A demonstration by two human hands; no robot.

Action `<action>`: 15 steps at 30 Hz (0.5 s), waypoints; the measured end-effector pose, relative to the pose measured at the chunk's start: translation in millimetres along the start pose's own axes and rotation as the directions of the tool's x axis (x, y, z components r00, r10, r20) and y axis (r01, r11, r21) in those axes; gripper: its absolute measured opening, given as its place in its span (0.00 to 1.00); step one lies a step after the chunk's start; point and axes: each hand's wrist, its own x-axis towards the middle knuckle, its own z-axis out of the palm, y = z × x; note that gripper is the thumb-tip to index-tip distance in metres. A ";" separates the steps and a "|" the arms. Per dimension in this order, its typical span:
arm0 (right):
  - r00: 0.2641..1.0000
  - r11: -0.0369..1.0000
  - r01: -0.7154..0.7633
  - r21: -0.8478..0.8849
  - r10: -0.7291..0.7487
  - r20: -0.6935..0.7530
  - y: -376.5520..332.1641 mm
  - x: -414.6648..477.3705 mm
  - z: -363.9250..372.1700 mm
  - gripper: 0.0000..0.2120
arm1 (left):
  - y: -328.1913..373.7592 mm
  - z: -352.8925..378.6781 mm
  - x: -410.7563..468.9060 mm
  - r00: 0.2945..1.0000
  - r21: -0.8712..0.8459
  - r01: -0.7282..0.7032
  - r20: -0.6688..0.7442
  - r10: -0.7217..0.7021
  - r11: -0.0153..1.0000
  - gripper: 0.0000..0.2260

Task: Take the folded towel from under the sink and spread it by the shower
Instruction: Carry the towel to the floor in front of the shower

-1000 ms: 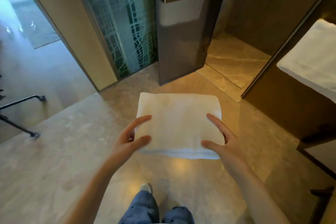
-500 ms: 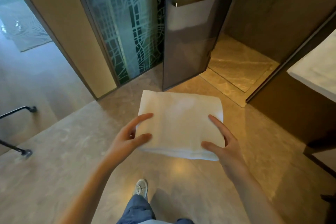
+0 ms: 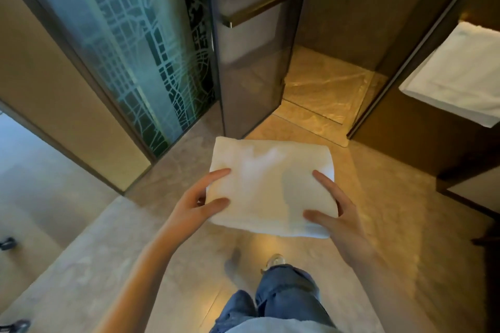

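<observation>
I'm looking at a hotel-style bathroom. A glass shower door (image 3: 254, 67) with a brass handle bar (image 3: 257, 8) stands open onto a wet stone shower floor (image 3: 324, 89). Beside it is a frosted patterned glass panel (image 3: 140, 57), polished marble floor (image 3: 108, 238) underfoot, and a white towel (image 3: 457, 73) hangs at right.

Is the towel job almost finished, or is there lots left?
About halfway. Done: the towel is out and carried. Now: the left hand and right hand hold it, folded, above the floor facing the open shower. Left: lay it down and spread it there.
</observation>
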 end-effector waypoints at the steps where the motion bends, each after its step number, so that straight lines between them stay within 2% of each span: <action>1: 1.000 1.000 0.005 -0.006 -0.005 -0.014 -2.0 7.8 -1.5 0.36 | 1.4 -1.4 13.0 1.000 0.006 -0.001 0.005 0.001 1.000 0.23; 8: 0.995 1.000 0.028 0.004 -0.027 -0.098 -8.0 89.2 -16.9 0.36 | 13.1 -7.5 115.5 0.996 0.030 0.041 0.074 -0.043 0.999 0.23; 15: 0.993 0.999 0.036 0.019 -0.034 -0.116 -38.9 193.7 -47.1 0.35 | 60.2 -7.0 232.7 0.996 0.037 0.015 0.082 -0.018 0.999 0.22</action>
